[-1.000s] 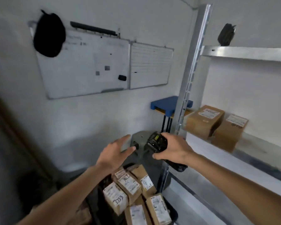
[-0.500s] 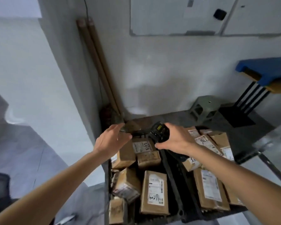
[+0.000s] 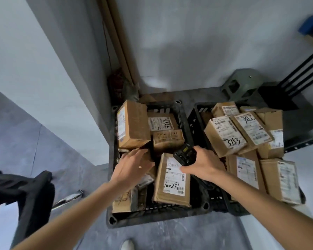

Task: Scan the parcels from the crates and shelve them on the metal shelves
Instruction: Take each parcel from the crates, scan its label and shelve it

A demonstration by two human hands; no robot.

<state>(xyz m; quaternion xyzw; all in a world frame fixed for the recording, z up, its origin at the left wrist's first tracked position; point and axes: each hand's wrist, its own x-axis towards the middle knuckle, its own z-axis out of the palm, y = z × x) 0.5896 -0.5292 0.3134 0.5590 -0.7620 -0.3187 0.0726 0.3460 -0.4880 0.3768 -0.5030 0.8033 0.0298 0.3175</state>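
Two black crates stand side by side on the floor, a left crate (image 3: 170, 216) and a right crate (image 3: 197, 114), both full of brown cardboard parcels with white labels. My right hand (image 3: 204, 164) grips a black handheld scanner (image 3: 185, 156) above a flat parcel marked "100291" (image 3: 173, 184) in the left crate. My left hand (image 3: 132, 167) reaches with fingers spread over the left crate's parcels, beside an upright tall parcel (image 3: 133, 124). Whether it touches one is unclear. A parcel marked "3753" (image 3: 224, 136) lies in the right crate.
The crates sit in a corner against a white wall. Wooden poles (image 3: 116, 38) lean in the corner. A green stool (image 3: 242, 85) and a black-legged stand (image 3: 300, 74) are at the back right. A dark chair (image 3: 34, 199) stands at the left. My shoe (image 3: 127, 245) shows below.
The view has swung from the metal shelves and whiteboard down to the crates. Both hands have dropped closer to the left crate's parcels; the scanner stays in my right hand.
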